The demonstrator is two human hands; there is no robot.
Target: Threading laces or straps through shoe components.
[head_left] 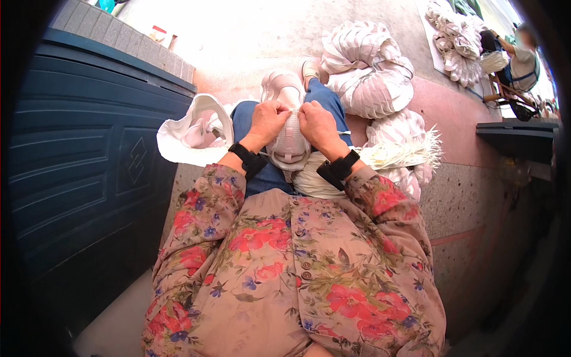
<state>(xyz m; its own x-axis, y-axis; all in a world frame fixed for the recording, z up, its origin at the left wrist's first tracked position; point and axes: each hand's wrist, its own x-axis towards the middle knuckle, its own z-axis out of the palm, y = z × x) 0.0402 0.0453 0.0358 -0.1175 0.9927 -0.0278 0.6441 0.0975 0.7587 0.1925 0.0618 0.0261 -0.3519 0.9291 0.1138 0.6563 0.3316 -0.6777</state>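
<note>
the pale shoe upper runs lengthwise away from the floral shirt, left hand and right hand equally near its midline, both pinching it.

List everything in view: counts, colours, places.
Shoe upper: at least 1, pale pink, upper centre
Container: 1, white, left of centre
Pieces: several, pale pink, in container
Stacks: several, whitish, centre-right to top right
Strands: uncounted, cream, centre-right
Moulded panel: 1, dark blue, left
Ledge: 1, dark, right
Floor: 1, pink-grey, throughout
Co-worker: 1, pale top, upper right
Shirt: 1, floral, bottom
Trousers: 1 pair, blue, centre
Worn shoe: at least 1, beige, upper centre
Wristbands: 2, black, wrists
Left hand: 1, bare, on shoe upper
Right hand: 1, bare, on shoe upper
</note>
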